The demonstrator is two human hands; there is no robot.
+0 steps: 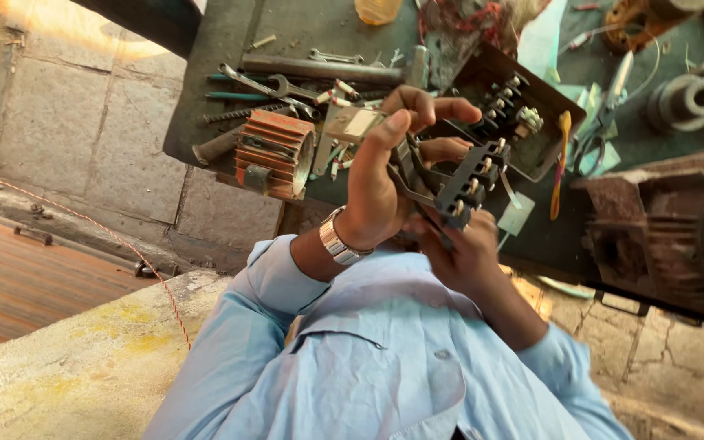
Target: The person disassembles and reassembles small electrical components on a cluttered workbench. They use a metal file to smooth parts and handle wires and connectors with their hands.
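Observation:
My right hand grips a black terminal block with metal studs from below, holding it up in front of my chest. My left hand, with a metal watch on its wrist, reaches over the block's left side; its thumb and fingers curl around a small pale metal piece and dark wires. Both hands meet at the block above the edge of the dark workbench. My light blue shirt fills the bottom of the view.
On the bench lie several wrenches, an orange finned motor part, an open brown terminal box, a yellow-handled tool and wire coils. A rusty motor housing sits at the right. Stone paving and a red string are at the left.

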